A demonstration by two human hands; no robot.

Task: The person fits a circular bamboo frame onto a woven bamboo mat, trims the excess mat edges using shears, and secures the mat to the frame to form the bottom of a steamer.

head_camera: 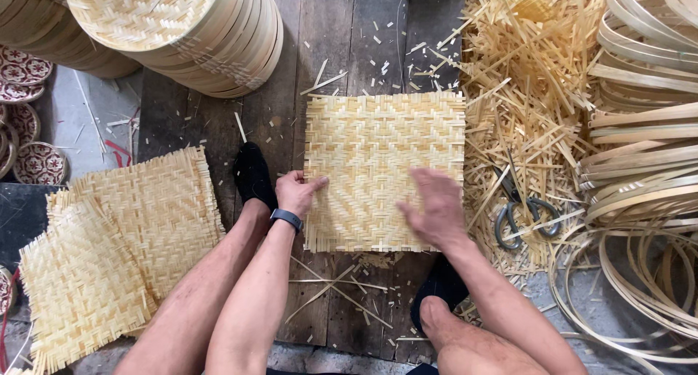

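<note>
A square woven bamboo mat (378, 157) lies flat on a dark wooden board (342, 41) in front of me. My left hand (297, 192) rests on the mat's left edge, thumb and fingers touching the weave; a dark watch sits on that wrist. Over the mat's lower right part my right hand (435, 206) is blurred, fingers spread, holding nothing. My feet in black socks (253, 175) flank the mat.
A pile of finished woven mats (116, 251) lies at left. Stacked round woven trays (182, 26) stand at the back left. Loose bamboo strips (523, 77) and scissors (520, 208) lie right of the mat. Bent bamboo hoops (647, 128) fill the right side.
</note>
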